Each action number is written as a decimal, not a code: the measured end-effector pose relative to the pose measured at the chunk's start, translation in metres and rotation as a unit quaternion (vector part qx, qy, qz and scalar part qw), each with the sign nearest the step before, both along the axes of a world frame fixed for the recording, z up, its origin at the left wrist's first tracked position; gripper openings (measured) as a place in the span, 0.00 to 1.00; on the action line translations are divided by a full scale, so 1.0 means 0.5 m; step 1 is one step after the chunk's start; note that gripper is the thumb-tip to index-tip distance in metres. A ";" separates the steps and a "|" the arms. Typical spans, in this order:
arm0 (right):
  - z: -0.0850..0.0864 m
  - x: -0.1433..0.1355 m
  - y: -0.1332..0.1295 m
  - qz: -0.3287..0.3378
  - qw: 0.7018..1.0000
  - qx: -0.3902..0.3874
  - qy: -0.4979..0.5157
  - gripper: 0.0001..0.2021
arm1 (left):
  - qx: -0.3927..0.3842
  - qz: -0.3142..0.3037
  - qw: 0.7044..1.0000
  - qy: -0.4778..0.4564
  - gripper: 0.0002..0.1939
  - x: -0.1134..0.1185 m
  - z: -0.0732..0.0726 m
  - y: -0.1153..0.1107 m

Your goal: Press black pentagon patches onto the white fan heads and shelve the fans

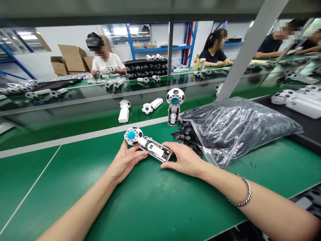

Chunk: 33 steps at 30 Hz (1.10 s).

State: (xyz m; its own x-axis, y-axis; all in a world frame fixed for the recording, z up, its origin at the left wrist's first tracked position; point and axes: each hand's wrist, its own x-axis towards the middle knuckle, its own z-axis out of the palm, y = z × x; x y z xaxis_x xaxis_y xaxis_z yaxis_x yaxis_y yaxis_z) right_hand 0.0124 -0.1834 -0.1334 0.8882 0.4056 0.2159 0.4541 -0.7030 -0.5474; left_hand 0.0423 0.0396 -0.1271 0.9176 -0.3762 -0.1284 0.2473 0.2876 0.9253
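Observation:
Both my hands hold a football-patterned handheld fan [155, 149] above the green table. Its round black-and-white head has a blue disc, and its handle is uncovered, with a circuit board and a white part showing. My left hand [127, 159] grips it from below, at the head and neck. The fingers of my right hand [184, 159] close round the lower end of the handle. Just beyond, a second fan [173, 115] with a blue disc and bare handle stands upright. Small black pieces [187, 132] spill beside it from a clear plastic bag [245, 125].
Two white-handled fans [124, 112] [152, 105] lie on the green conveyor behind a pale rail [75, 138]. A slanted metal post [250, 50] rises behind the bag. At right, a black tray [308, 129] bears more fans. Several people sit across the line.

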 end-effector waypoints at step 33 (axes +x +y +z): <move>0.001 -0.019 0.018 0.027 0.999 0.003 0.039 0.36 | 0.200 0.003 0.951 -0.236 0.19 -0.023 -0.044 -0.018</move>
State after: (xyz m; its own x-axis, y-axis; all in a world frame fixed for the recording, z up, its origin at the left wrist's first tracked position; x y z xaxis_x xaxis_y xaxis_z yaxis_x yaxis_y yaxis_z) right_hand 0.0031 -0.1743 -0.1329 0.8791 0.4524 0.1498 0.4476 -0.6756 -0.5858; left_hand 0.0308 0.0306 -0.1490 0.9102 -0.3789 0.1670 -0.2234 -0.1097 0.9685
